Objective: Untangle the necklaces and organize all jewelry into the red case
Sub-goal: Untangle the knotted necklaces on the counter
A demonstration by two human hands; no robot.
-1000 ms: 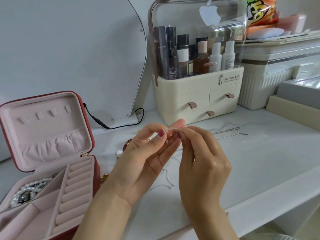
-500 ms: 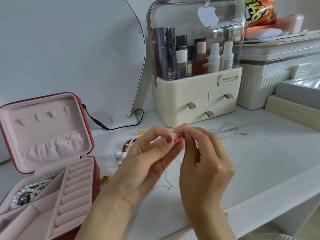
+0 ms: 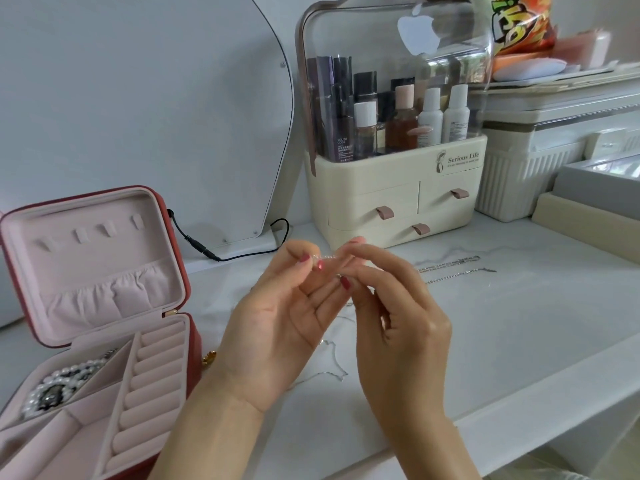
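Here, both hands are raised over the white tabletop (image 3: pixel 519 323), fingertips meeting in front of the cosmetics organizer (image 3: pixel 398 195). Left hand (image 3: pixel 277 327): palm facing up and inward, thumb and forefinger pinching one end of a short, thin beaded piece of jewelry (image 3: pixel 327 260). Right hand (image 3: pixel 401 323): back toward the camera, fingers curled, pinching the other end of the same piece. The piece spans the small gap between the two sets of fingertips; too fine to tell whether it is a chain or a clasp section.

On the tabletop below and between the wrists lies a thin silver necklace (image 3: pixel 337 370), loosely kinked. Two more silver chains (image 3: pixel 457 266) lie stretched out to the right of the hands, near the organizer's base, well apart from the case.

Red jewelry case (image 3: pixel 180 271) at far left, lid upright and open, pink lining. Pearl necklace (image 3: pixel 60 384) coiled in its rear left compartment, with a dark item among the pearls. Ring rolls in the right section hold nothing visible. A small gold item (image 3: pixel 209 358) sits on the tabletop touching or just beside the case's right wall.

Black cable (image 3: pixel 239 249) runs along the back, from behind the case toward the mirror (image 3: pixel 138 98).
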